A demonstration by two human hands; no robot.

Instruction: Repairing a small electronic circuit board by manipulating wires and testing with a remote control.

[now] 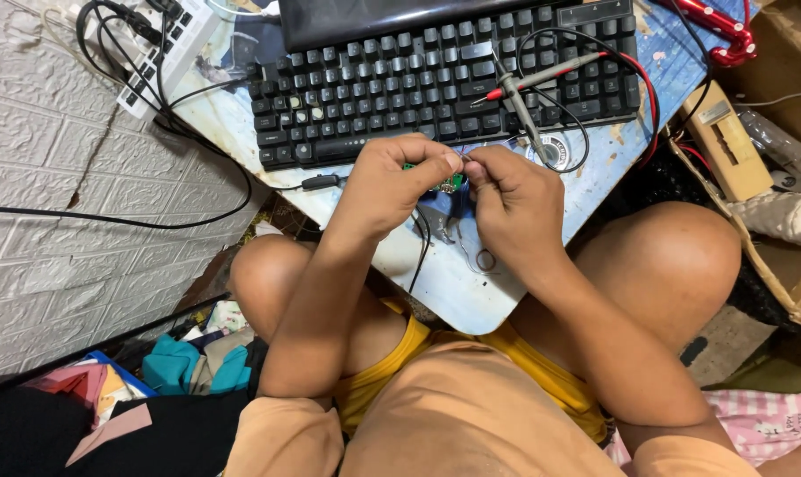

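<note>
here both hands (392, 181) (511, 199) pinch small flat green circuit board (450, 184).

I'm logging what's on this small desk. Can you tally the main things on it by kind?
Keyboard: 1
Probe leads (one red-tipped, one grey): 2
Green circuit board, pinched between left hand and right hand: 1
White power strip: 1
Total: 5

I see a low table (471, 291) with a worn pale-blue top and a rounded near corner. On it lies a black keyboard (436, 84), with red and black multimeter probes (542, 84) draped across its right end. A solder spool (555, 150) sits beside the keyboard, a white power strip (166, 49) at far left.
</note>
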